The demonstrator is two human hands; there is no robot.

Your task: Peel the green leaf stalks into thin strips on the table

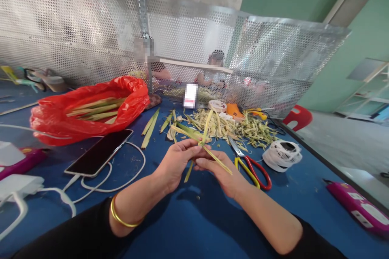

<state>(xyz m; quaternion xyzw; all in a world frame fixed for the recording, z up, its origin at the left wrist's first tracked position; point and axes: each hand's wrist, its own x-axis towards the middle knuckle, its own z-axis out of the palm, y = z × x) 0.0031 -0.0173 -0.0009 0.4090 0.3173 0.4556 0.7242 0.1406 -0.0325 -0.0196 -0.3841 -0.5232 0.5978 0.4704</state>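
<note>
Pinching crossed leaf strips (208, 126) near their crossing: left hand (173, 164), fingertips closed, nearer. Right hand (226, 174) curls just beside, hold unclear; one strip slants across it, another points away.

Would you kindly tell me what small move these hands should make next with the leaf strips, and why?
Perhaps the right hand should fold one loose end over the crossing: the left hand appears to pinch the leaf strips beside that crossing, which should steady them, and their ends stick out in different directions.
</note>
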